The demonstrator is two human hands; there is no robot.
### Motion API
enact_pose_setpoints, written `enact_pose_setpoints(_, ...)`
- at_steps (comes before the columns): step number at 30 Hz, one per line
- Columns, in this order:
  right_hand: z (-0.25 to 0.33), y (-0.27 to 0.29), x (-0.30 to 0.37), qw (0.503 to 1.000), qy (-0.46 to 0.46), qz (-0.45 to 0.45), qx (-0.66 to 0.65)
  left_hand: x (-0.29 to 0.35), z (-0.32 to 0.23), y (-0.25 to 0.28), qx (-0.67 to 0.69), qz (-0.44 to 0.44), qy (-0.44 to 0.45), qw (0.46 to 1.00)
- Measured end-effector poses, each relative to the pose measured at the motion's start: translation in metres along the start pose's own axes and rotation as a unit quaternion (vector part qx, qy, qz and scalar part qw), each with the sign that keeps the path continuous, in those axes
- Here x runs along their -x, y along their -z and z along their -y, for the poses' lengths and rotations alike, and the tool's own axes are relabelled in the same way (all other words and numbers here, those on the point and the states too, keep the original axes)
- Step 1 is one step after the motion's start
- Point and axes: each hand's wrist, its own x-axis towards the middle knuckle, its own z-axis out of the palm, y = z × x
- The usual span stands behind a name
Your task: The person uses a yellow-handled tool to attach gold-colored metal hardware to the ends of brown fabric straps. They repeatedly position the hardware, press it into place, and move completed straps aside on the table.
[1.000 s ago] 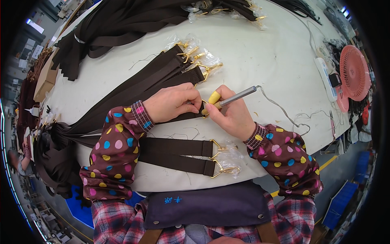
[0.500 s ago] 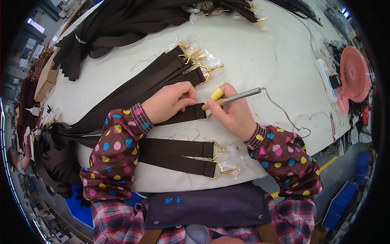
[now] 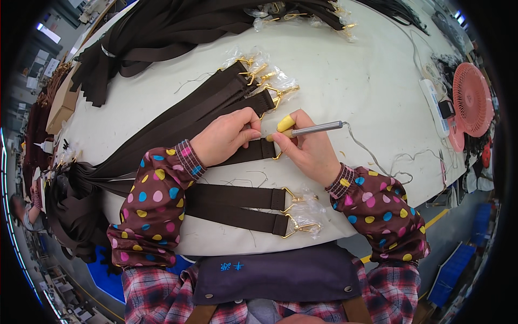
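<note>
My left hand [image 3: 229,136] is closed in a pinch above a dark brown webbing strap [image 3: 251,153]; what sits between its fingertips is too small to make out. In my right hand [image 3: 313,151] is a corded pen-shaped tool [image 3: 318,128] with a silver barrel and a tan front part, its front pointing left at the left fingertips, just over the strap's end. A yellow cover [image 3: 286,123] wraps one right finger. A gold metal ring at that strap end is partly hidden by the right hand. Two more straps [image 3: 237,197] with gold clasps [image 3: 294,201] lie nearer me.
Beyond my hands lie stacked straps [image 3: 216,89] with plastic-wrapped gold clasps [image 3: 267,75]. A larger dark strap bundle [image 3: 162,38] covers the table's [image 3: 345,70] far side. At right are a white power strip [image 3: 434,105] and a pink fan [image 3: 471,100]. Loose threads are scattered about.
The tool's front has shifted slightly left, off the strap's end, toward my left fingertips, and its corded end has dipped a little. My left hand keeps its pinch.
</note>
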Motion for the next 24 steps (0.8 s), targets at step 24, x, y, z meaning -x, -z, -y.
enact_pose_setpoints(24,0.003,0.007,0.004,0.998,0.003,-0.052,-0.039,0.021,-0.006,-0.021,-0.151,-0.055,-0.054,0.986)
